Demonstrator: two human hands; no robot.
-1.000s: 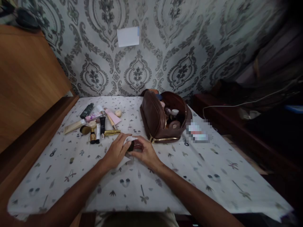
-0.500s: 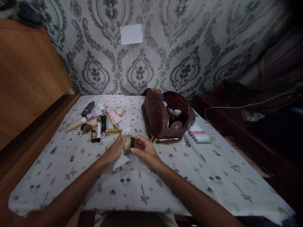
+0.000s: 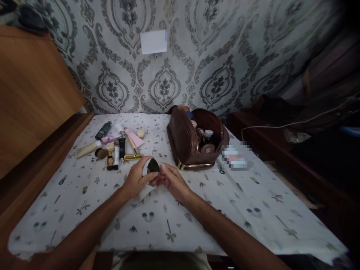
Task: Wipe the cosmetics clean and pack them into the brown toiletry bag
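My left hand (image 3: 138, 177) is closed around a small cosmetic jar (image 3: 153, 165), whose dark green lid is turned partly toward me. A white tissue (image 3: 145, 169) lies between that palm and the jar, with a loose end hanging below. Right beside the lid, my right hand (image 3: 173, 180) has its fingers bent together; whether they pinch the tissue's edge or something else is hidden. Just beyond the left hand, a gold tube (image 3: 133, 157) lies on the patterned tablecloth (image 3: 135, 213).
An unzipped brown toiletry bag (image 3: 182, 138) holding bottles and jars stands behind my right hand. Several cosmetics, among them a black tube (image 3: 122, 148), a pink tube (image 3: 135, 138) and a dark green bottle (image 3: 103, 131), lie at left. A blurred-out item (image 3: 236, 156) lies right of the bag.
The jar has turned, so its dark lid faces more toward me and the tissue wraps it on the left. My right fingers have come off the lid's side and drawn together.
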